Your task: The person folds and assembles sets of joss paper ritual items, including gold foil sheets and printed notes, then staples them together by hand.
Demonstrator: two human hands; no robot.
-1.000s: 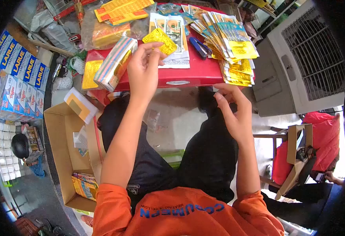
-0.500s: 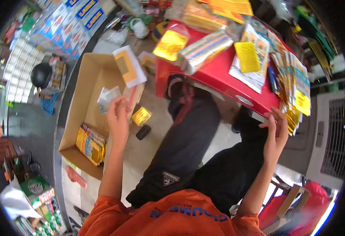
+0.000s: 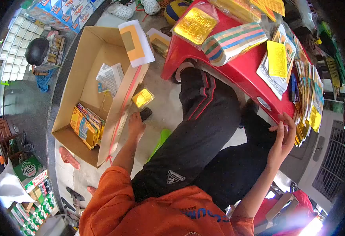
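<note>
My left hand (image 3: 136, 126) is low beside the cardboard box (image 3: 119, 106), fingers extended and apart, right next to a small black object (image 3: 145, 114) on the floor. A gold packet (image 3: 143, 98) in clear wrap lies just beyond it. Inside the box are a silvery patterned sheet (image 3: 111, 78) and a bundle of colourful paper packets (image 3: 88, 126). My right hand (image 3: 283, 135) is at the near corner of the red table (image 3: 227, 76), fingers loosely bent and nothing visible in them. Close by it is a fanned stack of gold-edged paper packets (image 3: 309, 94).
The table also holds a striped paper bundle (image 3: 235, 42), a gold pack (image 3: 196, 24), and a yellow-gold sheet (image 3: 277, 59) on printed papers. A white and orange pad (image 3: 136, 42) rests on the box's edge. Pink slippers (image 3: 69, 157) lie left of the box.
My left hand has moved from above the box, by the silvery sheet, down to the floor beside the black object. My right hand stays by the table corner. The view has shifted.
</note>
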